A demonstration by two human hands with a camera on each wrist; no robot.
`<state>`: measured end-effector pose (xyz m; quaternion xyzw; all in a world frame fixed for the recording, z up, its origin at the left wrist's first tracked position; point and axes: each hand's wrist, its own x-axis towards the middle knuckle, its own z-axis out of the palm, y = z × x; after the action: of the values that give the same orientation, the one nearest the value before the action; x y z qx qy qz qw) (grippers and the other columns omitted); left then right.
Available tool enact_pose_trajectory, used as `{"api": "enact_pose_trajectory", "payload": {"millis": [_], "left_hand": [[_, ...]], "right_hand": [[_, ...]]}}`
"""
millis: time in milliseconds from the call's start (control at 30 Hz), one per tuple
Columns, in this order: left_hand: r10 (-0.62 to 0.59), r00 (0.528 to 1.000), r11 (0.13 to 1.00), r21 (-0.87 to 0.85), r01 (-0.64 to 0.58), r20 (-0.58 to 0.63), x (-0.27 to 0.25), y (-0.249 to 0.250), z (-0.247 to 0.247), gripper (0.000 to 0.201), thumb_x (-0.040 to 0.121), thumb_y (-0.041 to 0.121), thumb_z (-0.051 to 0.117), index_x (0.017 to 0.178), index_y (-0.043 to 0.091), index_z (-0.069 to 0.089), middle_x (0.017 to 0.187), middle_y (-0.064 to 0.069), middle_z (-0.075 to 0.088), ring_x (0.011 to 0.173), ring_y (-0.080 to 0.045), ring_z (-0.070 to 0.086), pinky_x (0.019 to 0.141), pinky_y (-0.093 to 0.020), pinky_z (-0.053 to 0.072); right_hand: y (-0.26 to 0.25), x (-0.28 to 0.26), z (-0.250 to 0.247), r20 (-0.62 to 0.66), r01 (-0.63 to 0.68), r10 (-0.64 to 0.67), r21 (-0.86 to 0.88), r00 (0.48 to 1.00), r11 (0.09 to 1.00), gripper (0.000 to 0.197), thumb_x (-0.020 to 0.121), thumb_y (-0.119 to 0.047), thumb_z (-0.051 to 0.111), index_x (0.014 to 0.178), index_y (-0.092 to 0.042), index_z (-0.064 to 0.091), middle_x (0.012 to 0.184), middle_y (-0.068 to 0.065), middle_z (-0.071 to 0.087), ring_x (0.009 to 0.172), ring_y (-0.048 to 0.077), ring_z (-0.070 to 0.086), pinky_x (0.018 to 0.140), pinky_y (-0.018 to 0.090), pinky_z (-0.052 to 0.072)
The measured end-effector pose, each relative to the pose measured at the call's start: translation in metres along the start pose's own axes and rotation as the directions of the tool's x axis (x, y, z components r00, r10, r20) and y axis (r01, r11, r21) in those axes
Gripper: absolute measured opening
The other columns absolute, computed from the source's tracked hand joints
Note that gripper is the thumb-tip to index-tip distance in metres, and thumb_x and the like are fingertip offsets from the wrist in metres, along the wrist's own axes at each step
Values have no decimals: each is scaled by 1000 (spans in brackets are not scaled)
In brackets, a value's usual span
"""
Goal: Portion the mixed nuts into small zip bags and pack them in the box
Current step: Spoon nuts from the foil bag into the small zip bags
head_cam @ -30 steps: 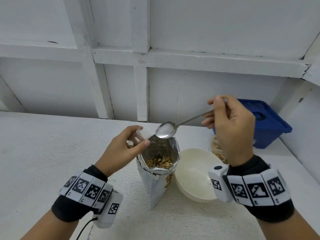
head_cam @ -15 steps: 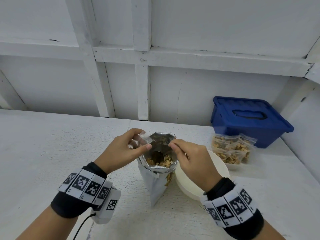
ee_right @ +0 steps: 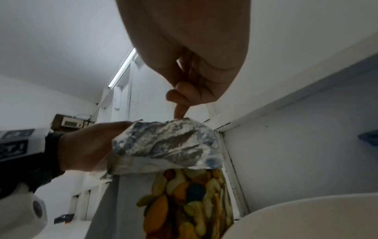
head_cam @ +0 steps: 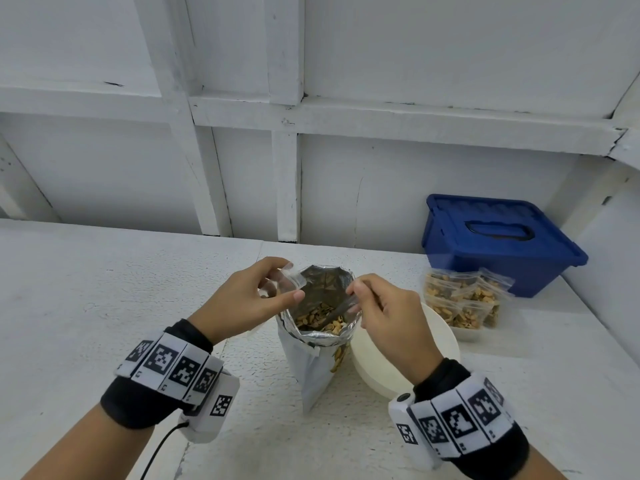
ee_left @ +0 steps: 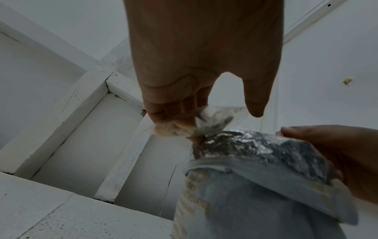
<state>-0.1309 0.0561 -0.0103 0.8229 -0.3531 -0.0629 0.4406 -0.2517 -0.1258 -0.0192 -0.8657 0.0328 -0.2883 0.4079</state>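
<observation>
Nearest on the white bench [head_cam: 86, 306], the foil nut pouch [head_cam: 311, 368] stands upright at the centre, its top rolled down and open, mixed nuts [head_cam: 313, 318] visible inside. At its 9 o'clock, the left hand [head_cam: 249, 303] pinches a small clear zip bag [head_cam: 285, 277] between thumb and fingers, right at the pouch's rim; from the left wrist view the bag [ee_left: 196, 124] looks crumpled, with a few nuts in it. At the pouch's 3 o'clock, the right hand [head_cam: 388, 317] has its fingers closed on a spoon [head_cam: 337, 310], which slants down into the pouch among the nuts. Under that hand, touching the pouch's side, sits a cream bowl [head_cam: 446, 341]. Farther off, at about 2 o'clock, filled zip bags [head_cam: 464, 303] of nuts lie in a pile. Just behind them, against the white wall [head_cam: 381, 64], stands the blue box [head_cam: 498, 244] with its lid on.
</observation>
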Motion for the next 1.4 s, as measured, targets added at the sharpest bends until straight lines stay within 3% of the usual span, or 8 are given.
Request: {"api": "enact_pose_trajectory", "payload": {"millis": [233,433,533,800,967,1100,1233,1400], "left_hand": [[-9,996,1000,24,6,93,5,0,-11,68,55,74,48,112,37,48,92,18,61,83,4,57,67,-10,45],[40,996,992,119,-49,79,6,3,-21,64,70,66,61,119,27,50,95,17,57,84,0,53,73,-16,50],[63,994,976,202,-80,93,5,5,-27,68,70,67,59,122,24,49,93,19,55,81,-1,52,73,-22,51],[95,986,946,298,-132,136,-1,12,-21,86,53,82,42,121,29,48,94,26,51,80,-6,53,70,-18,44],[103,982,928,339,-152,157,1,14,-10,85,57,77,39,125,26,49,102,16,55,86,-6,52,75,-25,45],[112,978,933,321,-164,175,3,15,-5,85,58,76,40,125,25,48,104,14,56,88,-4,50,73,-17,42],[100,979,945,290,-150,179,4,19,-2,87,56,76,41,126,25,48,102,13,54,91,-6,49,75,-19,44],[111,977,957,246,-155,184,5,22,4,84,55,75,44,124,26,48,99,19,51,88,3,46,72,-7,38]], "right_hand": [[7,4,-12,-87,-280,294,143,952,949,27,97,-19,43,75,-23,60,56,-2,64,47,6,56,48,14,41],[9,8,-22,-184,-350,401,258,897,901,28,97,-17,42,75,-17,60,59,3,65,46,8,54,43,19,43],[9,11,-28,-229,-342,409,283,883,896,28,97,-16,42,76,-16,60,59,3,65,45,9,53,43,20,43],[2,20,-44,-322,-288,382,304,866,908,28,97,-18,43,74,-17,60,56,1,65,44,7,53,43,20,44],[-2,28,-49,-352,-260,367,316,861,912,28,97,-17,42,75,-14,60,54,-4,65,41,5,51,41,17,42],[-4,31,-49,-347,-256,365,322,864,911,28,97,-17,42,76,-13,60,53,-6,65,41,5,51,41,16,42],[-3,32,-48,-324,-257,362,323,874,911,27,97,-17,43,76,-15,60,54,-1,64,42,5,52,41,17,43],[-4,34,-42,-271,-242,341,342,900,908,26,97,-17,43,78,-13,61,62,6,65,45,7,54,43,17,45]]}}
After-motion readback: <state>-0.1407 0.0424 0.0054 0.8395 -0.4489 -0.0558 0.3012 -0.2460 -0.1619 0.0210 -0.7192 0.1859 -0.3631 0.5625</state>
